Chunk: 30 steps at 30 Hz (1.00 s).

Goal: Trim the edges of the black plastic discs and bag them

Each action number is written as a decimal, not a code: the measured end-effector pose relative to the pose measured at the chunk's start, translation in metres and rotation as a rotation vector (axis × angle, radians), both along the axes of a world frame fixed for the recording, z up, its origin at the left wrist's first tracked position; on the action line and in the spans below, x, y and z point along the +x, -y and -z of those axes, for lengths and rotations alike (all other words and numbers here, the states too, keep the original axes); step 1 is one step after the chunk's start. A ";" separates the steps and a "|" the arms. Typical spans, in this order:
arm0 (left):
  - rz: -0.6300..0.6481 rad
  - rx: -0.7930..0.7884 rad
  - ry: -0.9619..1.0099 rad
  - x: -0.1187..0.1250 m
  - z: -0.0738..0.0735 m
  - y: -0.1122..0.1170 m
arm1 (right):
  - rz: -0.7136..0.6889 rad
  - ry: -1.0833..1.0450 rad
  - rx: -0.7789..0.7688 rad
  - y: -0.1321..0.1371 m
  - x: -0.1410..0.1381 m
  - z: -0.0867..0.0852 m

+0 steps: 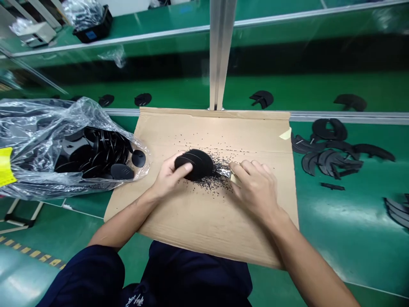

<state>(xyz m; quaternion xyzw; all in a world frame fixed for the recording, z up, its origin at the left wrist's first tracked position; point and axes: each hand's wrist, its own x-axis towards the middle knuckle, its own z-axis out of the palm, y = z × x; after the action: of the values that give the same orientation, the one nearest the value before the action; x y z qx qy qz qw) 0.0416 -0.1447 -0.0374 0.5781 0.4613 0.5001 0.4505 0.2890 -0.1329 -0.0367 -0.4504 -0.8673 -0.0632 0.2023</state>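
Note:
My left hand [168,176] is closed on a black oval plastic part [195,163], holding it just above a sheet of brown cardboard [204,221]. My right hand [255,187] is closed on a small metal tool [224,172] whose tip meets the part's right edge. Fine black shavings [213,182] lie scattered on the cardboard under and around the part.
A clear plastic bag [47,140] full of black oval parts lies at the left. Several black curved trimmed pieces [332,153] are piled at the right on the green bench. A metal post [220,51] stands behind the cardboard, and more black parts [262,99] lie on the far belt.

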 end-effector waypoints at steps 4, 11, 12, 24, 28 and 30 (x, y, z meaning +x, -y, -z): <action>-0.210 -0.014 0.117 -0.018 -0.012 -0.032 | -0.011 -0.013 -0.054 0.000 -0.002 0.000; -0.171 0.305 -0.671 -0.054 -0.047 -0.154 | -0.093 -0.059 -0.078 0.007 -0.005 -0.003; -0.155 0.274 -0.803 -0.054 -0.047 -0.172 | -0.100 -0.069 -0.066 0.008 -0.004 -0.003; -0.211 0.387 -0.948 -0.012 -0.029 -0.183 | -0.165 -0.087 0.035 0.013 -0.002 -0.003; 0.117 0.460 -0.955 0.055 -0.023 -0.164 | -0.152 -0.071 -0.024 0.018 -0.004 -0.004; 0.235 0.448 -0.954 0.096 -0.018 -0.173 | -0.156 -0.052 -0.099 0.020 -0.006 -0.003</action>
<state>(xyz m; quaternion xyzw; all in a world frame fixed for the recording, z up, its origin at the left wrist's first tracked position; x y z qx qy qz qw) 0.1371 0.0282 -0.0198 0.8706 0.4289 0.2147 0.1096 0.2833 -0.1533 -0.0337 -0.3922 -0.8963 0.0074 0.2066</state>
